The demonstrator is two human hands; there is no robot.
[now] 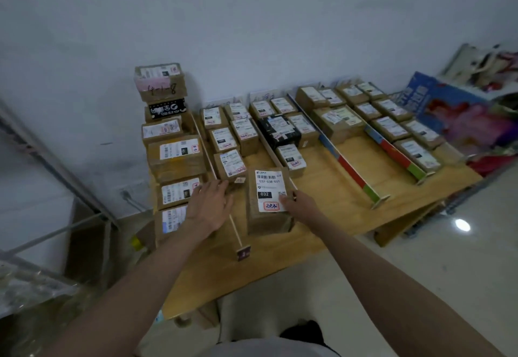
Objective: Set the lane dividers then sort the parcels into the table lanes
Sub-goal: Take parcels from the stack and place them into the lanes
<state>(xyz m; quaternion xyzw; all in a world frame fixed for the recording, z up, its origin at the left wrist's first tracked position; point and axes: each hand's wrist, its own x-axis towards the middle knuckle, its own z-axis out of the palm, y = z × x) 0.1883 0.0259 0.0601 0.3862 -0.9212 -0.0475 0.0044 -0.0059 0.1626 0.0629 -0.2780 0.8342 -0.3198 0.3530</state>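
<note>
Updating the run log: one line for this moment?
right hand holds parcel 032 | left hand open over divider | lanes part-filled

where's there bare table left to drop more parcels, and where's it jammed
Bare wood shows in the near part of the lane between the thin wooden divider and the long coloured divider, and between that and the short coloured divider. The table front edge is bare too. The leftmost lane and the far wall end are jammed. The right hand holds the 032 parcel.
</note>
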